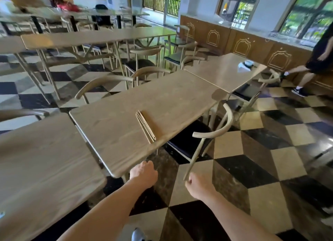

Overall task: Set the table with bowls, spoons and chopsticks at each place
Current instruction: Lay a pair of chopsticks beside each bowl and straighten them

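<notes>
A bundle of brown chopsticks point(146, 126) lies on the wooden table point(126, 132) in front of me, near its right edge. A small pale bowl point(248, 62) sits beside something white on the further table point(221, 73) at the right. My left hand point(144, 174) hangs just below the near corner of the table, fingers loosely curled, with nothing visible in it. My right hand point(197, 185) is curled at the lower end of a chair's point(207, 136) rear leg. Whether it grips the leg is unclear. No spoons are in view.
Another table point(45, 168) stands close at my left. More tables and curved-back chairs fill the room behind. A person point(317, 57) in dark clothes walks at the far right beside a wooden counter point(243, 42). The floor to my right is checkered tile.
</notes>
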Tool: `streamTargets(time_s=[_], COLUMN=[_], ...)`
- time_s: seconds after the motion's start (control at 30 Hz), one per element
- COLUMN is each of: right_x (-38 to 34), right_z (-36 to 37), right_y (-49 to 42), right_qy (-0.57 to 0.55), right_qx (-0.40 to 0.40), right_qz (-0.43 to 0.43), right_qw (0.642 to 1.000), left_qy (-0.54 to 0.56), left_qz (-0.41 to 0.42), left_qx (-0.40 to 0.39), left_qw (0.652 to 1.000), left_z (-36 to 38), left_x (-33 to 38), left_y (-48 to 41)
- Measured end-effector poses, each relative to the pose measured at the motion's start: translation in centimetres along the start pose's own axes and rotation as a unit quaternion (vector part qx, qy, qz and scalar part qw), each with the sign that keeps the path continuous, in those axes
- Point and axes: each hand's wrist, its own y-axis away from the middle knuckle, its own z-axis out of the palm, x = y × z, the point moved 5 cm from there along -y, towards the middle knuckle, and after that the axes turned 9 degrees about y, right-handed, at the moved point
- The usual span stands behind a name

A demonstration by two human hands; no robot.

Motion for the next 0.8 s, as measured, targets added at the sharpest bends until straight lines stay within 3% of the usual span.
streamTargets(time_s=[0.37,0.67,0.8], right_x=[-9.2,-16.8,-18.8], right_z=[-6.1,-6.3,-4.7], right_y=[-15.5,-27.4,-34.0], right_qy=[0.064,0.04,-0.003], right_qx=[-0.024,-0.097,-0.076], right_qz=[-0.016,-0.065,-0.049], right_qw=[0.998,0.992,0.996], left_qy=[0.037,0.063,0.084], left_qz=[-0.076,-0.175,-0.235], left_qx=[-0.017,-0.052,-0.035], left_qw=[0.996,0.981,0.968], left_z=[-5.7,-5.3,-4.3], left_x=[-6.6,-12.3,-13.3], left_y=[-13.6,-20.6,-23.9])
